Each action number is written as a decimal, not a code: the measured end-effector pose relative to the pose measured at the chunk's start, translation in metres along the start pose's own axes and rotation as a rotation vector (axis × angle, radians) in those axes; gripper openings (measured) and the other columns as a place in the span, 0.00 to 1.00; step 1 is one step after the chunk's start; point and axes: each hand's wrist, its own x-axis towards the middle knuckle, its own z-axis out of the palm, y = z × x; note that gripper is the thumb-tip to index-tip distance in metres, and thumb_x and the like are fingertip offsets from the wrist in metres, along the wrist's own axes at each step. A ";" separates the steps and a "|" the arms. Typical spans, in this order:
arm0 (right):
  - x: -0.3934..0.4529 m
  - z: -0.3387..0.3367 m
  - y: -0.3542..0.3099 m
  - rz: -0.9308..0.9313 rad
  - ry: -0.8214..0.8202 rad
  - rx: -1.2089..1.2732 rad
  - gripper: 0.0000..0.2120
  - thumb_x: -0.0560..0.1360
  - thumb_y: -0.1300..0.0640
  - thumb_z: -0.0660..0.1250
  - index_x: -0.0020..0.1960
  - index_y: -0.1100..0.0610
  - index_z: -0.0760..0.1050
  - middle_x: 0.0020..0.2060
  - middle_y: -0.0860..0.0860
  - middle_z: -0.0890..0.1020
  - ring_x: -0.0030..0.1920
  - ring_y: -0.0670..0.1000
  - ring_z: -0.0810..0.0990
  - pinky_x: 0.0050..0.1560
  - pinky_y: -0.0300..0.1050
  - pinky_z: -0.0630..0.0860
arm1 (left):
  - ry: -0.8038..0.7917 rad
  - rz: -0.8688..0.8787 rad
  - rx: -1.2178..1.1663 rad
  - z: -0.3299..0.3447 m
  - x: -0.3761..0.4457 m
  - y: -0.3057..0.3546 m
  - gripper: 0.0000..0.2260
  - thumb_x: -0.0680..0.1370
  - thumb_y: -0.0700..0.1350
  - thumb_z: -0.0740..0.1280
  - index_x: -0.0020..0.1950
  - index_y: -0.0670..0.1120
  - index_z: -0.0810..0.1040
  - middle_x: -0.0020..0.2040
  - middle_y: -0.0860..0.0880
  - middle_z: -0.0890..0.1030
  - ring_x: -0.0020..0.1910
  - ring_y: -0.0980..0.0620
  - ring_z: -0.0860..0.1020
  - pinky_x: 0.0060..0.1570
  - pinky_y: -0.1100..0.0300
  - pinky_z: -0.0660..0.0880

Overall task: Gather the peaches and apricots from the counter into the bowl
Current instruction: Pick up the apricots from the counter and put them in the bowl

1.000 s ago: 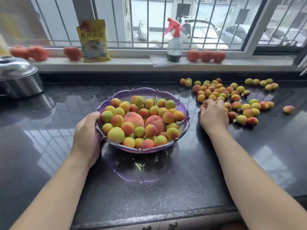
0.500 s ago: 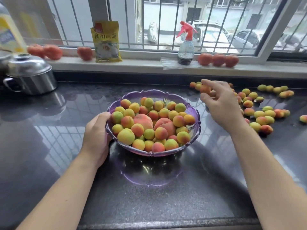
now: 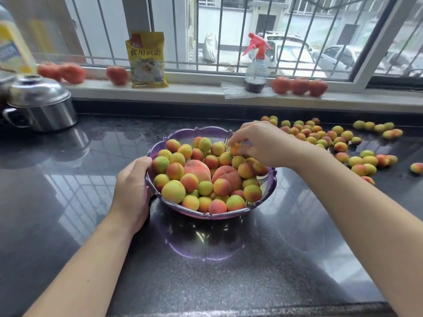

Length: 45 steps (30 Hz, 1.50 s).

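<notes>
Nearest, left hand (image 3: 134,188) wrapped around the near-left rim of the purple bowl (image 3: 212,215), steadying it as before. Over the bowl's far-right side, right hand (image 3: 258,143), half a second ago out above the loose fruit, now pinching one apricot (image 3: 235,149) just above the heap. Release imminent, probably. Right of and beyond the bowl, many loose apricots (image 3: 325,138) still on the counter (image 3: 68,202).
</notes>
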 end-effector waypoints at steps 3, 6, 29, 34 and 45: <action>-0.001 0.002 -0.004 0.020 -0.011 0.017 0.13 0.81 0.56 0.68 0.64 0.48 0.81 0.58 0.46 0.79 0.56 0.49 0.78 0.54 0.45 0.81 | 0.006 -0.002 0.004 0.000 -0.001 0.000 0.12 0.83 0.44 0.64 0.45 0.44 0.84 0.44 0.42 0.85 0.46 0.45 0.83 0.50 0.49 0.80; -0.003 0.007 0.004 0.036 0.039 0.116 0.15 0.81 0.57 0.68 0.67 0.48 0.79 0.59 0.46 0.79 0.57 0.48 0.78 0.55 0.40 0.78 | 0.015 -0.007 -0.007 0.001 -0.001 0.000 0.11 0.83 0.44 0.64 0.46 0.44 0.84 0.44 0.42 0.85 0.46 0.45 0.83 0.50 0.49 0.79; -0.081 0.059 0.088 1.103 0.409 0.015 0.19 0.80 0.61 0.65 0.70 0.55 0.73 0.65 0.60 0.72 0.62 0.66 0.76 0.57 0.57 0.76 | -0.002 -0.003 -0.026 0.003 -0.009 0.005 0.11 0.84 0.42 0.63 0.45 0.44 0.83 0.37 0.48 0.85 0.37 0.53 0.84 0.37 0.62 0.81; -0.082 0.061 0.091 1.076 0.491 0.039 0.15 0.80 0.61 0.68 0.65 0.57 0.73 0.61 0.60 0.78 0.60 0.64 0.78 0.53 0.54 0.77 | 0.003 -0.009 -0.034 0.003 -0.010 0.006 0.11 0.84 0.41 0.62 0.45 0.44 0.82 0.37 0.49 0.85 0.37 0.54 0.84 0.36 0.62 0.81; -0.068 0.057 0.064 0.512 0.757 0.446 0.16 0.80 0.56 0.69 0.67 0.52 0.78 0.61 0.51 0.78 0.61 0.53 0.77 0.64 0.53 0.77 | 0.005 -0.013 -0.037 0.003 -0.010 0.007 0.12 0.84 0.41 0.62 0.46 0.44 0.82 0.38 0.48 0.86 0.38 0.53 0.84 0.38 0.61 0.81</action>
